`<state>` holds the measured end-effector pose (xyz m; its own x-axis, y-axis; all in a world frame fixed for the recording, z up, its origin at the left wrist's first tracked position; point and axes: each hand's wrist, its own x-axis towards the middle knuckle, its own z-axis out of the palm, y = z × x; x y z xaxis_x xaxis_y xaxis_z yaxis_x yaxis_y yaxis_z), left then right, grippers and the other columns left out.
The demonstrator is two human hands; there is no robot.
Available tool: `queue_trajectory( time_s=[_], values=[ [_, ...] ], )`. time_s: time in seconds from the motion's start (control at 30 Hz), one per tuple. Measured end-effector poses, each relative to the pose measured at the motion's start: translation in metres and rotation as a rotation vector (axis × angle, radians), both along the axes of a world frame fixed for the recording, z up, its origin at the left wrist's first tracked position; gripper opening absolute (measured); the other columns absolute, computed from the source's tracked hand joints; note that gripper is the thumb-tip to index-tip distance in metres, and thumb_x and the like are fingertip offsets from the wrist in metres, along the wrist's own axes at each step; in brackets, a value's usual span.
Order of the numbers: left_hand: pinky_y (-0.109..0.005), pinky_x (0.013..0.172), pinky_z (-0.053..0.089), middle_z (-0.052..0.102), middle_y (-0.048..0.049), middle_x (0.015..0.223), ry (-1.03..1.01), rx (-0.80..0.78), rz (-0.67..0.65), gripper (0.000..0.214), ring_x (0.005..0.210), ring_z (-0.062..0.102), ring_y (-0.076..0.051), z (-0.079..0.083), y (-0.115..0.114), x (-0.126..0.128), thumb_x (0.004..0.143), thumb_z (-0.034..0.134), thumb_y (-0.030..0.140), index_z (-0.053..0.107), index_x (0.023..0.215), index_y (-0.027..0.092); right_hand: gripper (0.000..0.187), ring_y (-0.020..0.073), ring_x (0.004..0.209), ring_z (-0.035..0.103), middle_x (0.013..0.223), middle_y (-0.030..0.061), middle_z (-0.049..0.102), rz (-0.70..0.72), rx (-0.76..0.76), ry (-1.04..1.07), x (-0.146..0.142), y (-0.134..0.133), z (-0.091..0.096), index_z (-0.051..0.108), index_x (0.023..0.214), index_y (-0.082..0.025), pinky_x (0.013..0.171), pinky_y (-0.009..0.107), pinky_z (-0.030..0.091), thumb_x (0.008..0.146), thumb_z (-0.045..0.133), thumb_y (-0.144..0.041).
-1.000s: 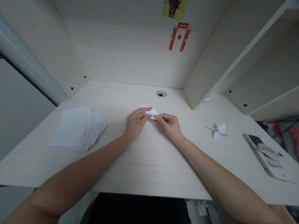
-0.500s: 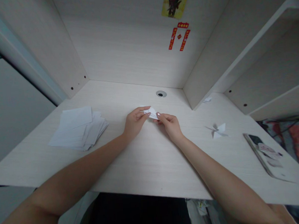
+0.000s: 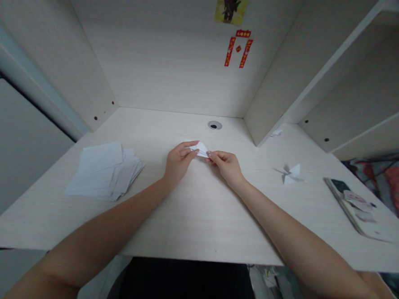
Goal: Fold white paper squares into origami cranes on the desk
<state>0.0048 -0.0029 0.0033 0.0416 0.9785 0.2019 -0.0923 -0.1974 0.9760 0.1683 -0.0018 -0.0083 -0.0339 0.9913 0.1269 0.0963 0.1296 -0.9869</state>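
Observation:
A small piece of folded white paper (image 3: 201,147) is held between my two hands above the middle of the desk. My left hand (image 3: 180,160) pinches its left end, thumb in front and fingers along the upper edge. The thumb and index finger of my right hand (image 3: 225,163) grip its lower right tip. Crease lines run along the paper's length. Further right lies a folded white paper crane (image 3: 291,174) with its wings spread.
A loose stack of white paper sheets (image 3: 99,173) lies on the left. On the right are a phone (image 3: 353,207) and, by the divider panel (image 3: 273,95), a small white paper piece (image 3: 276,133). A round cable hole (image 3: 214,125) sits at the back of the desk (image 3: 197,231).
Both hands keep hold of the folded paper. The right thumb and fingertips have shifted slightly left along its tip, and more of the paper's upper face shows.

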Motion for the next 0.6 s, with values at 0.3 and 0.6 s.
queue_trajectory(
  time_s=[0.3,0.6],
  values=[
    [-0.021,0.060,0.044,0.071,-0.0026,0.075,0.028,0.009,-0.009,0.038,0.064,0.060,-0.012,-0.0005,0.0012,-0.0015,0.073,0.067,0.030,0.063,0.109,0.016,0.034,0.0119,0.056,0.049,0.063,0.0020,0.065,0.051,0.007,0.003,-0.0016,-0.0026,0.0047,0.070,0.069,-0.017,0.057,0.026,0.036,0.072,0.064,-0.050],
    [-0.025,0.070,0.048,0.071,-0.0040,0.079,-0.041,-0.011,-0.050,0.038,0.070,0.062,-0.013,-0.0030,0.0021,-0.0013,0.075,0.065,0.033,0.064,0.108,0.016,0.033,0.0101,0.052,0.046,0.061,0.0017,0.064,0.025,-0.008,-0.009,-0.0010,-0.0016,0.0033,0.070,0.067,-0.015,0.053,0.025,0.033,0.068,0.067,-0.048]
  ],
)
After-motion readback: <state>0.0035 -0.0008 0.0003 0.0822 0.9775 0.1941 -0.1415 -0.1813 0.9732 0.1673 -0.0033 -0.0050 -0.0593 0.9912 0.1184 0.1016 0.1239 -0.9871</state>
